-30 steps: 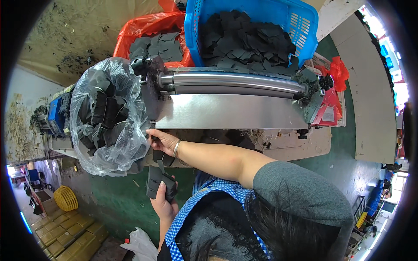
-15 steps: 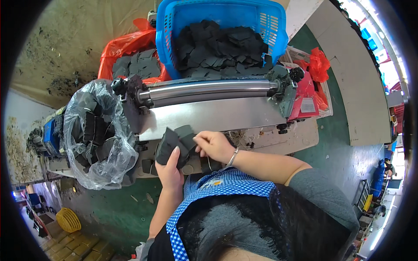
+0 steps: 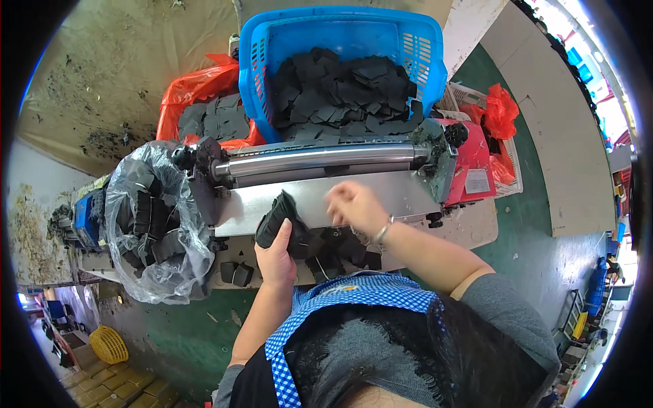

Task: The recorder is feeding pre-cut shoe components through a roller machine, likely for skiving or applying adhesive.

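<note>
My left hand point(image 3: 277, 255) grips a stack of thin black sheet pieces point(image 3: 282, 216), fanned out at the top, by the near edge of the metal feed plate point(image 3: 292, 193). Over the plate, my right hand point(image 3: 357, 206) is smeared by motion, with its fingers partly bent. I cannot make out anything in it. Just beyond, a small dark piece point(image 3: 337, 170) lies at the gap under the shiny steel roller point(image 3: 320, 158) of the machine. More black pieces point(image 3: 333, 253) lie in a loose heap on the table below my hands.
Behind the roller, a blue plastic basket point(image 3: 435, 68) holds many black pieces, beside a red bag point(image 3: 178, 92) of similar ones. A clear plastic bag point(image 3: 163, 289) with tied bundles stands at the left. A bundle point(image 3: 237, 273) lies near the table's front edge. Right of the roller is a red housing point(image 3: 474, 163).
My right hand has moved away from the stack, right and forward over the plate. The left hand has shifted slightly right with the stack. A dark piece now shows at the roller.
</note>
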Tool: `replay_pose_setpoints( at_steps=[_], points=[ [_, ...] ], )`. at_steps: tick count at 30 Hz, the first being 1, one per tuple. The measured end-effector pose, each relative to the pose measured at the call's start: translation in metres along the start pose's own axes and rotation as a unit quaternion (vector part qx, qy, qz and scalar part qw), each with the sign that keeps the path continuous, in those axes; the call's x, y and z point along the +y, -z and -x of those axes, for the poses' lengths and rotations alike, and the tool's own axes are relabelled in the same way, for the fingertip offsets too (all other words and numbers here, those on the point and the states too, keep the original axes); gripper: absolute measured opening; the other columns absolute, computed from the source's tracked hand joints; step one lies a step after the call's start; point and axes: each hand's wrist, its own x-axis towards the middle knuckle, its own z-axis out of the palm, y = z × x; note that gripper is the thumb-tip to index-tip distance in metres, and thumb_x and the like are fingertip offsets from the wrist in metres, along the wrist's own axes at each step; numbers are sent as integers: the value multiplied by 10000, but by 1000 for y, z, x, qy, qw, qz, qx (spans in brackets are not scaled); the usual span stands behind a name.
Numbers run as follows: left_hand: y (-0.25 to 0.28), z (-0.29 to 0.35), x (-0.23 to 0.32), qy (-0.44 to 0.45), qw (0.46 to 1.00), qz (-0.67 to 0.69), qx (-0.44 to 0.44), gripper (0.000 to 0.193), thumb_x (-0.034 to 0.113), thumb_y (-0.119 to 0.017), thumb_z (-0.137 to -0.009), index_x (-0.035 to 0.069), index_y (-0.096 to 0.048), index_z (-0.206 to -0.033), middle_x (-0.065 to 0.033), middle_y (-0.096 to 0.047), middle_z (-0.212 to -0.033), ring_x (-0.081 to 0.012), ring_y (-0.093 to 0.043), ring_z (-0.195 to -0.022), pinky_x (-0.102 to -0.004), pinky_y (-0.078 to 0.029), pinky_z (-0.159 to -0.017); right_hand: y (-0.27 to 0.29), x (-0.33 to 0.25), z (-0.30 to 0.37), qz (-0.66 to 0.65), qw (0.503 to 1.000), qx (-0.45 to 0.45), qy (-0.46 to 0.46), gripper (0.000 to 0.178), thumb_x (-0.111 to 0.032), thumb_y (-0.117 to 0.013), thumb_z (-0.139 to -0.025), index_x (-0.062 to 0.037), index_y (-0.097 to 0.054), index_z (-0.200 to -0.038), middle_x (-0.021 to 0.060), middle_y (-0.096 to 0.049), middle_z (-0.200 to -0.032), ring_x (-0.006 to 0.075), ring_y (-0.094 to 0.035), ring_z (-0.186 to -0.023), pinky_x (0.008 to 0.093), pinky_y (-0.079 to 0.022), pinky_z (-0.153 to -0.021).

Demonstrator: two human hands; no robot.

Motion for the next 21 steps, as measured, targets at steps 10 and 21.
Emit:
replay_pose_setpoints(
  at_steps=[10,21],
  points=[
    [-19,7,10,81,996,12,-40,295,-4,-617,-796,-22,-541,-1080,-81,-600,-1009,-161,-582,-913,-306,-473,-822,4,5,21,-141,983,-91,-77,167,-178,-625,-866,-14,-590,-863,54,-627,-739,117,-623,-625,211,-484,-531],
    [-11,8,4,-66,985,-161,0,396,-16,-633,-789,-3,-421,-1124,-63,-562,-966,-130,-570,-851,-264,-468,-795,2,-18,25,303,862,105,392,137,-75,-713,-743,-16,-592,-717,46,-589,-763,119,-577,-604,222,-493,-532]
  ],
)
